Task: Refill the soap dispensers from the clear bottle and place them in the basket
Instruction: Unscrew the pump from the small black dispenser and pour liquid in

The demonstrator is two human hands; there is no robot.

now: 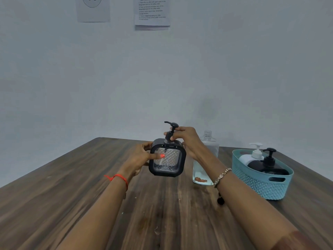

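Note:
A square black soap dispenser (167,159) with a clear textured window hangs above the table's middle. My left hand (142,157) grips its left side, thumb across the window. My right hand (187,141) pinches the collar of its black pump head (171,130). A little liquid shows at the dispenser's bottom. Behind my right wrist stands the clear bottle (207,159), uncapped, with a low level of liquid. The teal basket (261,186) at the right holds a white dispenser (252,156) and a black dispenser (268,166).
The dark wooden table (90,195) runs to a pale wall close behind. Two paper sheets (151,11) hang high on that wall. The table's far edge lies just beyond the bottle and basket.

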